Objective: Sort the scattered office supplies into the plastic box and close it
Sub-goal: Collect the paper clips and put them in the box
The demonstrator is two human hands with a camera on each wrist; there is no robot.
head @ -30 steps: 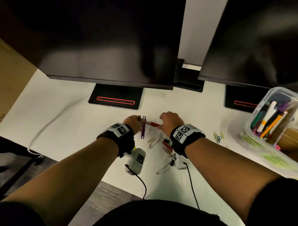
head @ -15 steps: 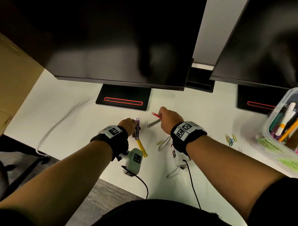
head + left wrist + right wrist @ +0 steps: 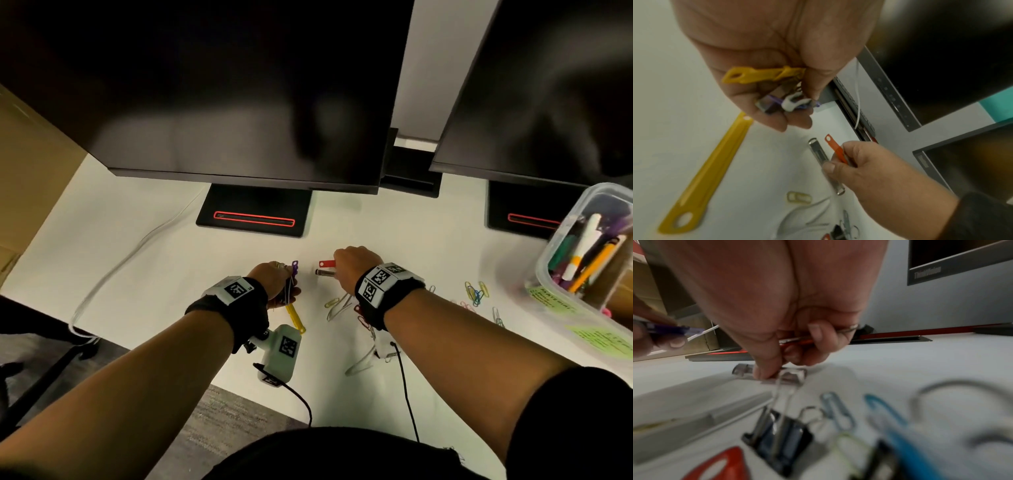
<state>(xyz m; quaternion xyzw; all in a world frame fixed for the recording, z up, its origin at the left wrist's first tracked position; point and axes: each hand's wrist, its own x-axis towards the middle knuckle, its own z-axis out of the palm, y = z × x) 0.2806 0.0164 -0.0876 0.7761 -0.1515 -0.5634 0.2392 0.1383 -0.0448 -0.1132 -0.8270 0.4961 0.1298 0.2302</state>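
The right hand (image 3: 351, 265) pinches a red strip (image 3: 327, 263) and presses a metal bar (image 3: 324, 272) lying left-to-right on the desk (image 3: 137, 274). The left hand (image 3: 277, 282) grips collected clips. The plastic box (image 3: 561, 240) sits far right, nearer the right hand.

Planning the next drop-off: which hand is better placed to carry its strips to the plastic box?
Right. The right hand grips the red strip nearer the plastic box; the left hand is farther away.

Both forearms reach forward side by side, each wrist in a black band. The left hand (image 3: 276, 279) is curled, fingers closed round a bundle of strips. The right hand (image 3: 349, 265), knuckles up, pinches a red strip, thumb pressing down.
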